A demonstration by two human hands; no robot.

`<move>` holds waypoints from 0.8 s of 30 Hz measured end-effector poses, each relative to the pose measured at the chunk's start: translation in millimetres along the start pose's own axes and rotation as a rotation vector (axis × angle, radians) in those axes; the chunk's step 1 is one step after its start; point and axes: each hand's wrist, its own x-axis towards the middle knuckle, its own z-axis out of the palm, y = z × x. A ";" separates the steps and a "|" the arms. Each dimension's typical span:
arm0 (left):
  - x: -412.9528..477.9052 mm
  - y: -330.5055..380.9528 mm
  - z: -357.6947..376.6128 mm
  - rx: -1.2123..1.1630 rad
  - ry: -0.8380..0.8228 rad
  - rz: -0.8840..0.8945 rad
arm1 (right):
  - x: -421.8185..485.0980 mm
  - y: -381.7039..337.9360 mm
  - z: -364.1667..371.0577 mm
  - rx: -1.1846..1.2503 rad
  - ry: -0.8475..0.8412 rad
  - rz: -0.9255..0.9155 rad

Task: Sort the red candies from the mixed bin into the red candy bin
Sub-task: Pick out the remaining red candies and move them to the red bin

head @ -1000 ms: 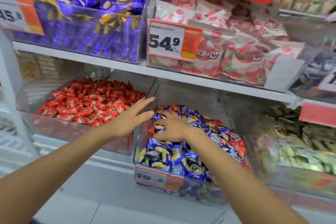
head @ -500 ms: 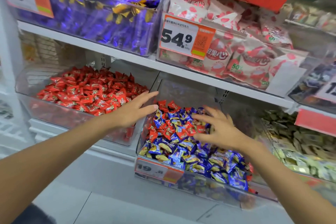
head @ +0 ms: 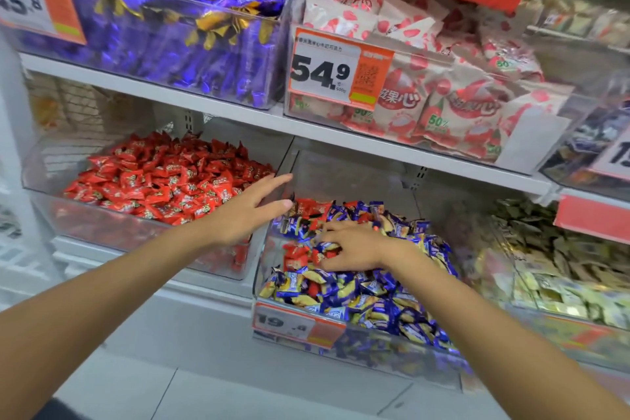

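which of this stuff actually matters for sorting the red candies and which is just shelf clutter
In the job: red candies in the mixed bin; red candy bin; right hand curled on them; left hand open.
Just there: purple candy bin; strawberry-print bags; 54.9 price tag; pale candy bin at right.

bright, even light; blurred edges
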 end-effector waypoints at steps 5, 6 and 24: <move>-2.3 13.3 -4.7 0.045 0.008 -0.018 | -69.6 49.3 6.1 0.092 0.203 0.073; -2.3 18.4 -5.9 0.096 0.019 -0.018 | -84.2 56.9 7.8 0.198 0.243 0.081; 34.2 61.0 104.2 0.439 -0.281 0.043 | -144.9 80.1 12.7 0.706 0.480 0.205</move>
